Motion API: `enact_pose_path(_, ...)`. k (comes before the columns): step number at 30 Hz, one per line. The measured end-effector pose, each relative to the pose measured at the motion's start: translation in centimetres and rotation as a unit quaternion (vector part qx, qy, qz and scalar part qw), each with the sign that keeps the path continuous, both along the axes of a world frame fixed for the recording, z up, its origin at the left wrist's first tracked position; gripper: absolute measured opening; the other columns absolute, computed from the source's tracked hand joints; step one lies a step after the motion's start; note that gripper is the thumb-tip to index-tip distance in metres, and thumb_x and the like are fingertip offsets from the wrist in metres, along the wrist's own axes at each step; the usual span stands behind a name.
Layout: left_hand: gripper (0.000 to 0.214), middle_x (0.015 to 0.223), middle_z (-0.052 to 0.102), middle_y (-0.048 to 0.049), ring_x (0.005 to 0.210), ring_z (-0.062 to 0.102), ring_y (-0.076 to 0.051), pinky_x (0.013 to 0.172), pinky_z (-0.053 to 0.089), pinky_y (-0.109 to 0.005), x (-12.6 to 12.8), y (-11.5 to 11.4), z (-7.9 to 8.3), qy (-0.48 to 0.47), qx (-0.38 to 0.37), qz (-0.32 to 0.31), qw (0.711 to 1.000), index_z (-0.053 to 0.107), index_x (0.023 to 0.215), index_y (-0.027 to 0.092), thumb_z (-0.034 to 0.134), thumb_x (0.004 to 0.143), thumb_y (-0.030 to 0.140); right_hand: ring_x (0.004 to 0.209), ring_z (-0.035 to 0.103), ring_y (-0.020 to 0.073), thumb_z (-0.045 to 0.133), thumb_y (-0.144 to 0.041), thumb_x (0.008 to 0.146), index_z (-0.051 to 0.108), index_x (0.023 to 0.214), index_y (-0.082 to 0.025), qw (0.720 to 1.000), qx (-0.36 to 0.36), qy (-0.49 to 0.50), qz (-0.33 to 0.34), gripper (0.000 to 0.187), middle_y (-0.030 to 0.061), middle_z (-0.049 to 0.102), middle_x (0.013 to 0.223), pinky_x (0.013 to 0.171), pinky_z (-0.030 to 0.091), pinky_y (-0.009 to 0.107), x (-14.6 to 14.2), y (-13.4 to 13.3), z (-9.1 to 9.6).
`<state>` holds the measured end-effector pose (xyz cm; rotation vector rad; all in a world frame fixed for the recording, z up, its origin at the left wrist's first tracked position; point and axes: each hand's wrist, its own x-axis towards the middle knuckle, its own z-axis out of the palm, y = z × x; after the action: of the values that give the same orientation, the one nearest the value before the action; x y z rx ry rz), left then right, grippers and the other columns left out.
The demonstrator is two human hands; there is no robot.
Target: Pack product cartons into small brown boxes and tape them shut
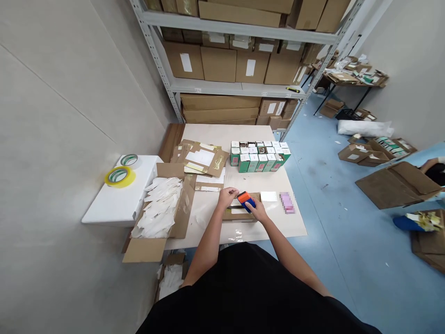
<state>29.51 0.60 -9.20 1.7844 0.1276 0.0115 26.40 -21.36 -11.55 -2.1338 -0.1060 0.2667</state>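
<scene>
My right hand [256, 209] grips a small orange-and-blue hand tool [246, 201], which looks like a tape dispenser. Its orange end points up and left. Just left of that end, the fingers of my left hand [227, 197] are pinched together. Whatever they hold is too small to make out. Below both hands lies a flat brown cardboard box [239, 216] with a pale label, partly covered by my hands. To its right are a white card or box [269, 196] and a blurred pink stack [287, 203].
Green-and-white small boxes [257, 160] stand in rows at the table's back right. Flattened cardboard [205, 160] is piled at the back left. An open carton [144, 246] of white paper sits left, near tape rolls [120, 176]. Behind stands a loaded shelf [225, 88].
</scene>
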Motion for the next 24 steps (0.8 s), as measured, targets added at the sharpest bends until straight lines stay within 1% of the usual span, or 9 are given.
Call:
enact_pose_path(4, 0.020, 0.078, 0.078, -0.0045, 0.076, 0.071, -0.021, 0.077, 0.056, -0.032, -1.4, 2.0, -0.3, 0.007, -0.005, 0.079, 0.997, 0.080, 0.080, 0.019, 0.072, 0.079, 0.038, 0.083, 0.068, 0.0262, 0.057, -0.072, 0.090, 0.072, 0.100, -0.021, 0.998, -0.055, -0.033, 0.008, 0.054, 0.0081, 0.076, 0.089, 0.074, 0.049, 0.033, 0.7, 2.1, 1.8)
enact_pose_path(6, 0.020, 0.075, 0.077, -0.0035, 0.075, 0.071, -0.021, 0.076, 0.056, -0.032, -2.2, 3.0, -0.8, 0.025, -0.011, 0.118, 0.993, 0.079, 0.078, 0.020, 0.072, 0.077, 0.038, 0.081, 0.068, 0.0257, 0.059, -0.072, 0.088, 0.073, 0.095, -0.021, 0.995, -0.079, -0.044, 0.040, 0.054, 0.0082, 0.076, 0.086, 0.071, 0.047, 0.031, 1.4, 2.7, 2.7)
enact_pose_path(8, 0.019, 0.074, 0.076, -0.0032, 0.075, 0.070, -0.021, 0.076, 0.056, -0.032, -3.0, 4.2, -1.5, 0.041, -0.039, 0.153, 0.987, 0.078, 0.076, 0.020, 0.072, 0.075, 0.038, 0.081, 0.068, 0.0248, 0.063, -0.073, 0.086, 0.074, 0.092, -0.021, 0.990, -0.106, -0.049, 0.080, 0.053, 0.0075, 0.076, 0.086, 0.070, 0.045, 0.030, 2.2, 2.7, 3.4)
enact_pose_path(10, 0.018, 0.074, 0.075, -0.0034, 0.073, 0.069, -0.020, 0.075, 0.056, -0.032, -3.7, 5.8, -2.2, 0.046, -0.073, 0.199, 0.976, 0.077, 0.074, 0.020, 0.072, 0.073, 0.038, 0.080, 0.068, 0.0236, 0.065, -0.073, 0.085, 0.074, 0.089, -0.022, 0.983, -0.141, -0.044, 0.110, 0.052, 0.0067, 0.076, 0.085, 0.068, 0.042, 0.028, 2.9, 1.9, 3.9)
enact_pose_path(13, 0.020, 0.073, 0.074, -0.0042, 0.069, 0.067, -0.017, 0.074, 0.056, -0.031, -4.8, 8.6, -3.6, 0.049, -0.101, 0.273, 0.955, 0.076, 0.073, 0.019, 0.073, 0.068, 0.038, 0.079, 0.068, 0.0233, 0.065, -0.073, 0.084, 0.074, 0.087, -0.021, 0.970, -0.209, -0.024, 0.121, 0.053, 0.0070, 0.076, 0.084, 0.065, 0.039, 0.027, 3.5, -0.4, 4.1)
enact_pose_path(15, 0.020, 0.075, 0.075, -0.0057, 0.069, 0.067, -0.017, 0.072, 0.056, -0.030, -5.6, 9.8, -4.6, 0.075, -0.102, 0.277, 0.953, 0.075, 0.072, 0.019, 0.073, 0.066, 0.038, 0.079, 0.068, 0.0240, 0.066, -0.074, 0.084, 0.075, 0.088, -0.022, 0.961, -0.248, -0.005, 0.122, 0.053, 0.0069, 0.075, 0.084, 0.063, 0.037, 0.027, 3.8, -1.9, 4.0)
enact_pose_path(18, 0.025, 0.074, 0.074, -0.0066, 0.070, 0.068, -0.016, 0.069, 0.056, -0.029, -6.8, 9.6, -6.3, 0.130, -0.063, 0.279, 0.949, 0.074, 0.075, 0.017, 0.067, 0.071, 0.040, 0.082, 0.068, 0.0253, 0.066, -0.074, 0.083, 0.075, 0.090, -0.023, 0.948, -0.287, 0.002, 0.134, 0.053, 0.0077, 0.075, 0.086, 0.063, 0.036, 0.028, 4.1, -3.0, 4.1)
enact_pose_path(21, 0.028, 0.066, 0.071, -0.0053, 0.066, 0.068, -0.017, 0.064, 0.054, -0.028, -7.5, 8.2, -7.9, 0.165, -0.041, 0.270, 0.948, 0.074, 0.079, 0.016, 0.065, 0.074, 0.042, 0.084, 0.069, 0.0259, 0.067, -0.076, 0.082, 0.076, 0.092, -0.023, 0.938, -0.311, 0.010, 0.152, 0.055, 0.0092, 0.077, 0.090, 0.064, 0.037, 0.029, 4.7, -2.7, 4.4)
enact_pose_path(24, 0.032, 0.060, 0.067, -0.0034, 0.065, 0.068, -0.018, 0.063, 0.053, -0.029, -7.5, 6.8, -9.2, 0.175, -0.020, 0.240, 0.955, 0.074, 0.083, 0.016, 0.061, 0.080, 0.045, 0.086, 0.070, 0.0261, 0.068, -0.077, 0.081, 0.076, 0.093, -0.022, 0.927, -0.336, 0.021, 0.162, 0.057, 0.0104, 0.077, 0.093, 0.065, 0.038, 0.029, 5.2, -2.2, 4.8)
